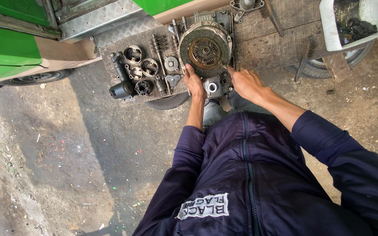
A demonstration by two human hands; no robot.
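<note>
Dark blue jacket nearest; left hand and right hand pressing loosely, fingers open, gripping nothing, against clutch disc lower rim, disc lying just beyond both.

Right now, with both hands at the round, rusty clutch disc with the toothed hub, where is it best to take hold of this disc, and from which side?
Probably at the outer rim of the round rusty clutch disc, from the near edge where the left hand and right hand already touch it. It lies flat and wide on the wooden bench, so two hands on opposite sides of the rim seem steadier than the small centre hub.
</note>
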